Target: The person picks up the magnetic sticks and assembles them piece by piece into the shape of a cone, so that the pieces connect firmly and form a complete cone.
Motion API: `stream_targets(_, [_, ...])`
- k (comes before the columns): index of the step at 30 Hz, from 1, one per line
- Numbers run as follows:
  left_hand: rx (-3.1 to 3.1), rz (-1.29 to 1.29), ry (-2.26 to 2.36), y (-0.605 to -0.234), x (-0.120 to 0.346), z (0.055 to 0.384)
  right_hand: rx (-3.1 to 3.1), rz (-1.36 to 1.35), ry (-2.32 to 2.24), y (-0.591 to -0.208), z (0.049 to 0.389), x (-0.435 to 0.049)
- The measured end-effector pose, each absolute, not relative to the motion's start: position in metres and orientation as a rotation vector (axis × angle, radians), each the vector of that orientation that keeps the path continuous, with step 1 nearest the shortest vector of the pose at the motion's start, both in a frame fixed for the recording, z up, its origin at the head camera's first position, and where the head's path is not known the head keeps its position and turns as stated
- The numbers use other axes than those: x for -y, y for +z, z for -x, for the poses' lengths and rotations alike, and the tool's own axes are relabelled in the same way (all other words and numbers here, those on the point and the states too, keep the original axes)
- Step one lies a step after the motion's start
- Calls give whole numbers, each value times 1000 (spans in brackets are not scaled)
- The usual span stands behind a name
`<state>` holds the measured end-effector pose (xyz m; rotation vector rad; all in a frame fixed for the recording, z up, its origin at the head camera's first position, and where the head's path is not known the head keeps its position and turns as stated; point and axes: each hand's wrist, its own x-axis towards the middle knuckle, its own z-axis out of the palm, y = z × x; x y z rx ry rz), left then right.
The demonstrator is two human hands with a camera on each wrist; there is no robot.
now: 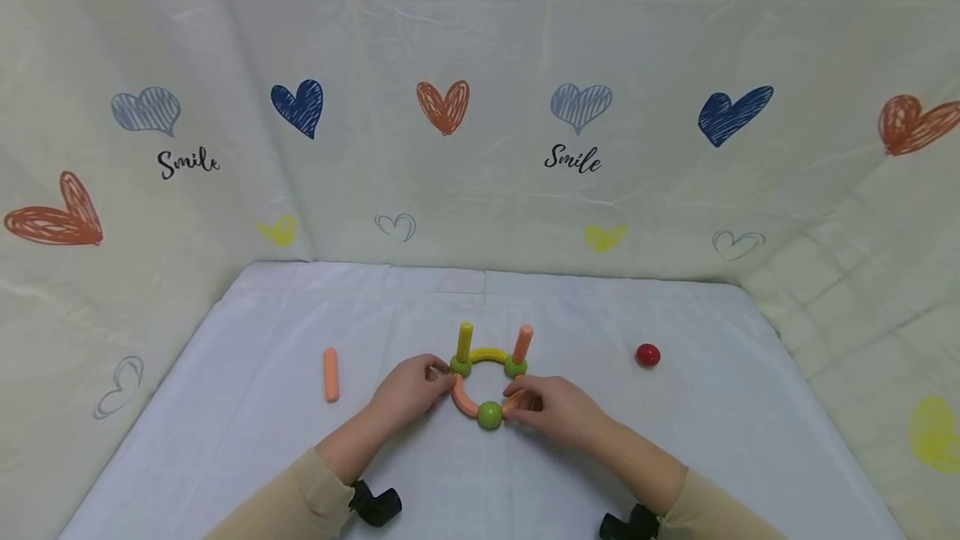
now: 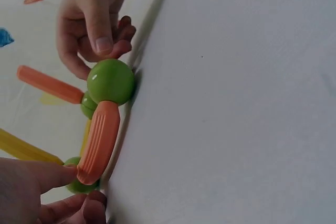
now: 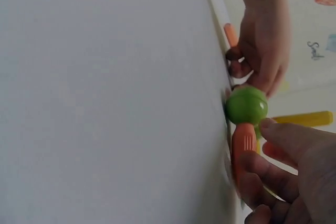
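A ring of toy rods and balls lies on the table in front of me. It joins a yellow curved rod (image 1: 488,353), an orange curved rod (image 1: 462,399) on the left, another orange curved rod (image 3: 243,142) on the right and three green balls (image 1: 490,415). From the two far balls rise a straight yellow rod (image 1: 465,342) and a straight orange rod (image 1: 522,342). My left hand (image 1: 411,390) pinches the left orange curved rod near the far-left ball. With thumb and fingers, my right hand (image 1: 558,411) grips the right orange curved rod, partly hiding it.
A loose orange rod (image 1: 331,375) lies left of the ring. Off to the right sits a red ball (image 1: 648,355). The white-covered table (image 1: 570,315) ends at a pale curtain (image 1: 495,207) printed with hearts.
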<state>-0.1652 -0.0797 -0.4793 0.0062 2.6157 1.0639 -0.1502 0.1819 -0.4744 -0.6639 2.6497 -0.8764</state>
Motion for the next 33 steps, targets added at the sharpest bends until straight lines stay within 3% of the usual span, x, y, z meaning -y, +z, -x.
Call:
stream_targets(16, [-2620, -97, 1041, -477, 78, 156, -2607, 656, -921, -483, 173, -201])
stream_targets(33, [-2651, -85, 1025, -480, 77, 166, -2678, 636, -959, -486, 164, -187])
